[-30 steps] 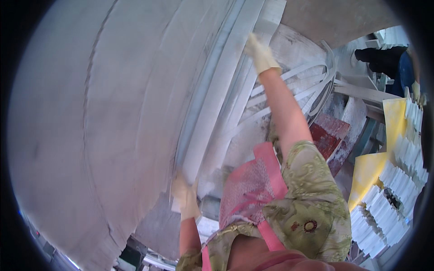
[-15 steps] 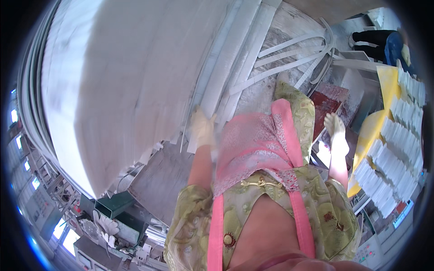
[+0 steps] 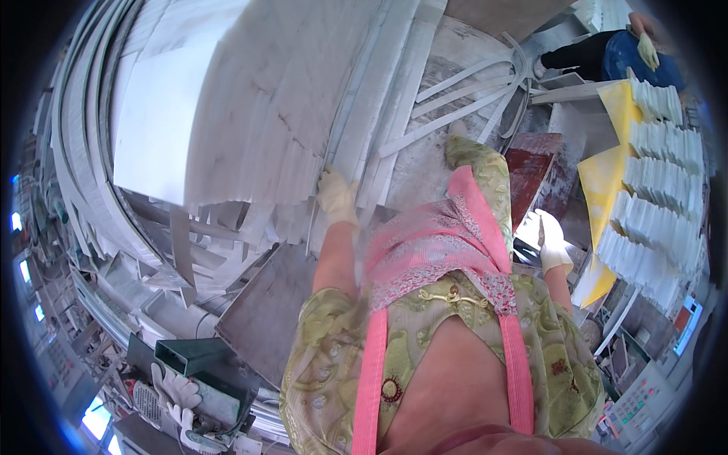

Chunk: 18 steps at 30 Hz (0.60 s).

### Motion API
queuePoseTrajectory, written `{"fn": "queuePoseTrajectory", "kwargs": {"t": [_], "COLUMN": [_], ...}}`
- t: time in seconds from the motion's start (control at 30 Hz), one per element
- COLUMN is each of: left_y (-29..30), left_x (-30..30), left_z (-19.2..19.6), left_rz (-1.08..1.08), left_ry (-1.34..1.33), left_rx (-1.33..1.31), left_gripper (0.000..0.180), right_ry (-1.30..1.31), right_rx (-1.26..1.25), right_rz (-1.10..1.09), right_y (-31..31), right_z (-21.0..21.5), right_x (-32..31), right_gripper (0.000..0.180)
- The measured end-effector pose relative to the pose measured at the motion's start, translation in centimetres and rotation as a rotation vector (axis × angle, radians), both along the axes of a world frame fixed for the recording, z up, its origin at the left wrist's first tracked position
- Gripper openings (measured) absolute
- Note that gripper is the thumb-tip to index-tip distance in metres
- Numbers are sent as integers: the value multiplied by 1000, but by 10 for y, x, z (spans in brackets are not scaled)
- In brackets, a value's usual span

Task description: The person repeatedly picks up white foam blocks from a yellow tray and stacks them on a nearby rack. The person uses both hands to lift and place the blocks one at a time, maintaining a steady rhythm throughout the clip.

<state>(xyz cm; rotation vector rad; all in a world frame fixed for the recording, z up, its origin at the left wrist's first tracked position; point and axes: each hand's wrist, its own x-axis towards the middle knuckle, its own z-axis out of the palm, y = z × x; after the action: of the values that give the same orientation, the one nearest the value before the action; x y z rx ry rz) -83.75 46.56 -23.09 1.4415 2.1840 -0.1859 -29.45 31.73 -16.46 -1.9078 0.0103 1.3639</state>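
From my remote seat, the gloved left hand [image 3: 337, 196] looks clamped on the edge of the big white slab [image 3: 250, 106] leaning ahead, right hand [image 3: 552, 241] hanging loose and empty, so I'd guess steadying comes next.

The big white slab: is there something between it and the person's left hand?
Nothing visible. The gloved left hand already rests at the lower edge of the big white slab, beside the long white strips. The gloved right hand is apart, down by the pink apron, and its grip is unclear.
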Motion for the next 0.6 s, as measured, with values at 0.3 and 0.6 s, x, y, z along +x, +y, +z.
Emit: {"fn": "queuePoseTrajectory", "kwargs": {"t": [0.3, 0.6], "left_y": [-78, -100], "left_x": [-10, -6], "left_z": [-6, 8], "left_rz": [-290, -388], "left_ry": [-4, -349], "left_rx": [588, 385], "left_gripper": [53, 42], "right_ry": [-134, -11], "right_rx": [93, 190], "right_rz": [102, 174], "right_y": [-41, -87], "right_z": [-11, -40], "right_x": [12, -31], "right_gripper": [45, 39]}}
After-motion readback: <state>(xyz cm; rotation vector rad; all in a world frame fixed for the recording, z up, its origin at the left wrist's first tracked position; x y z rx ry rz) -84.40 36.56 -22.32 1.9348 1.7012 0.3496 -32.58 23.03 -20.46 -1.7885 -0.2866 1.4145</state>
